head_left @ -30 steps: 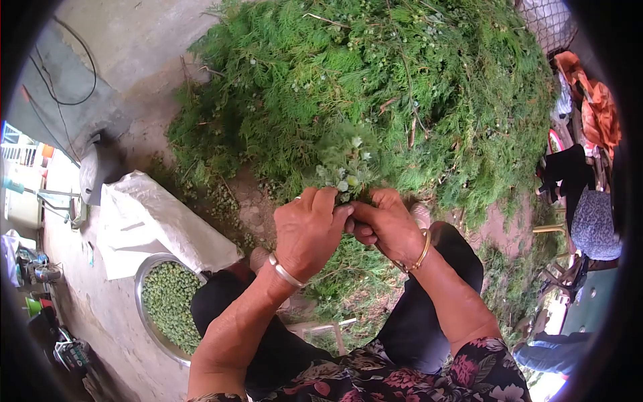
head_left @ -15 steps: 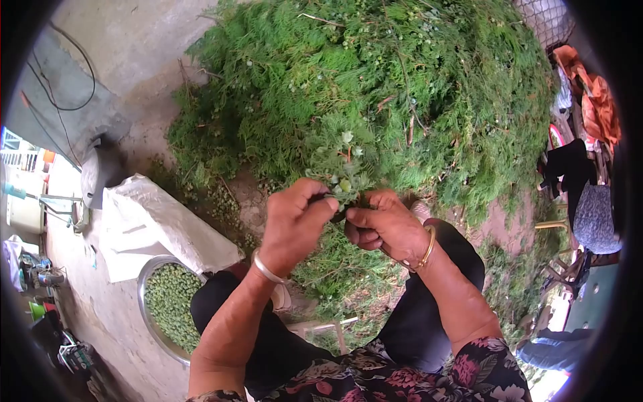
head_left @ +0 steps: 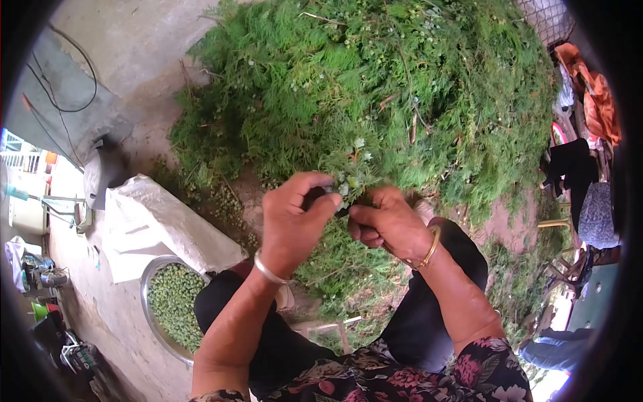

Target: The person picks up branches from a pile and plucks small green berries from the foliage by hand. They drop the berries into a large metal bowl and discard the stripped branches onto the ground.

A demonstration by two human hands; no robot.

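Pinching the base of a leafy green sprig point(head_left: 358, 164) between thumb and curled fingers, my right grip point(head_left: 387, 221) sits just right of its stem. The sprig stands out from between both grips, its long axis pointing away from my body, toward a broad heap of branches point(head_left: 375, 80). Just left of the sprig, my left grip point(head_left: 295, 214) is cupped, thumb and forefinger arched toward each other near pale cones point(head_left: 353, 181); I cannot tell whether its tips hold anything. These cones look small, knobbly and bluish green; the foliage is feathery, the heap shaggy and dense. Low on my left, nearer the left grip, a round, shiny metal basin point(head_left: 145, 305) holds many small green pieces point(head_left: 175, 298), beside a creased white sack point(head_left: 167, 214) on smooth grey floor point(head_left: 100, 295).
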